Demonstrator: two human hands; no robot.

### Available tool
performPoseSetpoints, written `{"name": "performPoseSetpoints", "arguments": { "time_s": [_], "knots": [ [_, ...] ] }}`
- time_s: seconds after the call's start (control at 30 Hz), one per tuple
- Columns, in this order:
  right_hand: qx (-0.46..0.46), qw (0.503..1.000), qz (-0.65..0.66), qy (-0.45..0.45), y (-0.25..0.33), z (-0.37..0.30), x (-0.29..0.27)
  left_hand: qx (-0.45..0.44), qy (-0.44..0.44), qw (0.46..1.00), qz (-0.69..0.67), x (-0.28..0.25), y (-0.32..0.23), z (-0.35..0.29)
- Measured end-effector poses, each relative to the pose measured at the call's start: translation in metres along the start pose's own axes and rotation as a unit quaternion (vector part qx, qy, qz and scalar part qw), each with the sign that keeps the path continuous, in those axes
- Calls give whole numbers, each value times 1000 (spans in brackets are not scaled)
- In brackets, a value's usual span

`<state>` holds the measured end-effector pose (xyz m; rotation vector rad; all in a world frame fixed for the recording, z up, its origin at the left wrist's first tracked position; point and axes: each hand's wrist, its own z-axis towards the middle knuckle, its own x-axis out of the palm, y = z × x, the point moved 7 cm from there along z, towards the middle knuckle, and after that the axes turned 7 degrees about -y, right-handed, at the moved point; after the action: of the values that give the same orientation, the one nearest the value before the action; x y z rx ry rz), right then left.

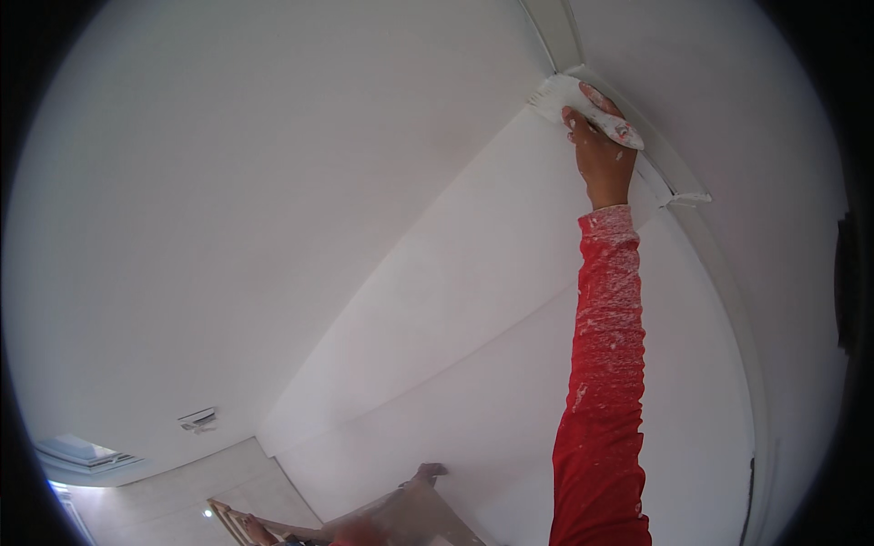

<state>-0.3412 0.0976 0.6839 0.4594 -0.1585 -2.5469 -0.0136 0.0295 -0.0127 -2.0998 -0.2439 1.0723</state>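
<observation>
– White wall (437, 300) and pale ceiling (255, 182) take up most of the view. What's nearest?

– Red sleeve (601, 382), heavily flecked with white, stretched up from below the flat paintbrush (557, 98).

– And the right hand (604, 159)?

– Closed round the brush's white-smeared handle. Its bristles sit at the corner where wall and ceiling meet, and pale trim (669, 164) runs just right of the paintbrush.

– Left hand?

– Can't tell. One blurred hand (430, 471) shows well below and left of the paintbrush, but whose it is stays unclear.

– Farther off?

– Wooden frame (224, 511), far lower left of the paintbrush; also a small rectangular ceiling fitting (198, 419), well left of and below it.
</observation>
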Motion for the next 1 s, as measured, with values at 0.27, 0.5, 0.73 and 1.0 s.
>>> {"name": "performPoseSetpoints", "arguments": {
  "time_s": [0.27, 0.5, 0.73, 1.0],
  "knots": [
    [-15, 999, 18, 47, 2, -2, 0, 11, 9, 1000, 0, 8, -1, 1],
    [11, 999, 47, 10, 0, -22, -23, 19, 12, 1000, 0, 12, 1, 0],
    [11, 1000, 5, 21, -5, -16, -16, 39, 25, 999, 12, 34, 4, 1],
    [29, 999, 31, 6, -8, -6, -7, 181, 56, 980, 68, 113, 21, 19]
  ]
}}
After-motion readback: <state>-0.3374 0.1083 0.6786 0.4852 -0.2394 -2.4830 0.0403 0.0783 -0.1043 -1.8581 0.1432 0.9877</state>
